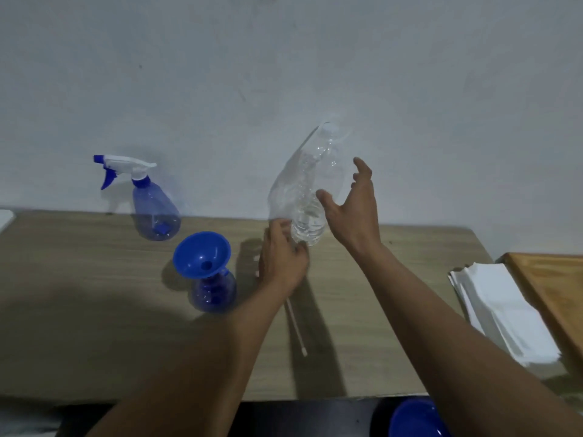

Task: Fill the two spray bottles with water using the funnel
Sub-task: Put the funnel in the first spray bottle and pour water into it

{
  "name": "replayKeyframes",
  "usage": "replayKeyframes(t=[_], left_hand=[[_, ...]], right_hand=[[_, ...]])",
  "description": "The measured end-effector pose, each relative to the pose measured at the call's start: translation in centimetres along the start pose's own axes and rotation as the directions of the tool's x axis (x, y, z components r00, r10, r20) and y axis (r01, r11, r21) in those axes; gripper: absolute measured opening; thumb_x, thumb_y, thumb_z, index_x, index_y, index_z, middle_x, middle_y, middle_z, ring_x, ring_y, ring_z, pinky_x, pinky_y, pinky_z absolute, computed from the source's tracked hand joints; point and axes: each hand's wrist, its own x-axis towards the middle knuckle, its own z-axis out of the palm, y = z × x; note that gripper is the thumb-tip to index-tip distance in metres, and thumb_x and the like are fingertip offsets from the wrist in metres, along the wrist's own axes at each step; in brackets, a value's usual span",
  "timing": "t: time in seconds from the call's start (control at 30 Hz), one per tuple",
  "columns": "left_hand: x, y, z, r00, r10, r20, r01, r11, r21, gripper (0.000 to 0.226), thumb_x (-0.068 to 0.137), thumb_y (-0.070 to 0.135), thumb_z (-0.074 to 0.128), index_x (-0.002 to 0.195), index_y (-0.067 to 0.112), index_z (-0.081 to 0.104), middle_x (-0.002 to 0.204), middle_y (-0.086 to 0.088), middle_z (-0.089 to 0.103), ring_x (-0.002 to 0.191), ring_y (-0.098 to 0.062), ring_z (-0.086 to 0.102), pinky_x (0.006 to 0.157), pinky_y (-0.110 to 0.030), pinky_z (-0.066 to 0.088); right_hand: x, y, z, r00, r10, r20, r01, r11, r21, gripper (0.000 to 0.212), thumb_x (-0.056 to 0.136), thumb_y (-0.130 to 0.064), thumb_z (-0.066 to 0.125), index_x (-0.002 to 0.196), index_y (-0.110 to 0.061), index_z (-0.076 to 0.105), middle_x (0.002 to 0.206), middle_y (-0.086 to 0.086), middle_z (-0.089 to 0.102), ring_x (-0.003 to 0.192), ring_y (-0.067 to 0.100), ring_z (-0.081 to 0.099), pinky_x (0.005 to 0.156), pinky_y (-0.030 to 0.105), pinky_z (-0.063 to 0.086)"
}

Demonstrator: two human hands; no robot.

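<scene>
A blue spray bottle [156, 212] with its white and blue trigger head on stands at the back left by the wall. Nearer, a second blue bottle [214, 293] has no head and carries a blue funnel [202, 255] in its neck. A clear water bottle [304, 190] leans to the right, blurred, its base just above the table. My left hand [282, 263] is curled over the loose spray head [257, 265], fingertips at the water bottle's base; the head's white dip tube [296, 329] trails toward me. My right hand [353, 209] is open, its thumb touching the bottle's side.
The wooden table [94, 279] ends at a plain wall behind. A stack of white napkins [504, 310] and a wooden board [552, 291] lie at the right. A blue round object [413, 421] sits below the table's front edge. Something white [4, 217] shows at far left.
</scene>
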Motion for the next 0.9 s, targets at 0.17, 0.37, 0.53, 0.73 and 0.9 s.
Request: replayKeyframes(t=[0.17, 0.37, 0.53, 0.73, 0.9], left_hand=[[6.9, 0.9, 2.1, 0.985, -0.102, 0.140, 0.098, 0.995, 0.035, 0.096, 0.073, 0.024, 0.080, 0.150, 0.030, 0.023, 0.145, -0.002, 0.045, 0.128, -0.023, 0.051, 0.105, -0.042, 0.046], [10.0, 0.4, 2.0, 0.957, -0.088, 0.276, 0.115, 0.990, -0.081, 0.094, 0.059, 0.029, 0.090, 0.138, 0.030, 0.038, 0.138, -0.001, 0.055, 0.123, -0.023, 0.056, 0.104, -0.048, 0.048], [8.9, 0.9, 2.3, 0.959, -0.024, 0.283, 0.082, 0.977, -0.197, 0.092, 0.065, 0.026, 0.090, 0.141, 0.033, 0.039, 0.137, -0.003, 0.059, 0.125, -0.023, 0.057, 0.103, -0.046, 0.050], [6.3, 1.3, 2.8, 0.962, 0.012, 0.273, 0.044, 0.979, -0.197, 0.076, 0.075, 0.011, 0.085, 0.137, 0.023, 0.043, 0.127, -0.009, 0.063, 0.117, -0.023, 0.062, 0.085, -0.015, 0.051], [2.2, 2.5, 2.8, 0.961, 0.019, 0.275, 0.035, 0.981, -0.190, 0.077, 0.069, 0.019, 0.090, 0.132, 0.030, 0.048, 0.125, -0.003, 0.065, 0.112, -0.018, 0.065, 0.097, -0.036, 0.054]], right_hand=[[4.9, 2.0, -0.4, 0.984, -0.059, 0.169, 0.063, 0.998, -0.015, 0.082, 0.092, -0.033, 0.071, 0.155, -0.026, 0.020, 0.146, 0.008, 0.048, 0.132, 0.024, 0.049, 0.106, 0.039, 0.043], [6.4, 3.7, 0.5, 0.964, -0.138, 0.226, 0.128, 0.990, 0.059, 0.076, 0.096, -0.034, 0.065, 0.157, -0.035, 0.019, 0.131, 0.009, 0.058, 0.114, 0.019, 0.060, 0.098, 0.034, 0.048], [6.0, 4.9, 0.0, 0.971, -0.170, 0.171, 0.145, 0.978, 0.147, 0.072, 0.095, -0.037, 0.066, 0.154, -0.043, 0.024, 0.124, 0.006, 0.062, 0.112, 0.016, 0.062, 0.095, 0.028, 0.049], [4.3, 5.2, -2.3, 0.970, -0.177, 0.166, 0.144, 0.970, 0.195, 0.070, 0.094, -0.034, 0.070, 0.150, -0.048, 0.031, 0.118, 0.001, 0.063, 0.108, 0.009, 0.064, 0.080, 0.001, 0.043], [1.0, 4.5, -6.2, 0.977, -0.167, 0.135, 0.133, 0.964, 0.231, 0.067, 0.093, -0.031, 0.071, 0.148, -0.046, 0.036, 0.118, 0.000, 0.062, 0.104, 0.003, 0.064, 0.078, 0.001, 0.043]])
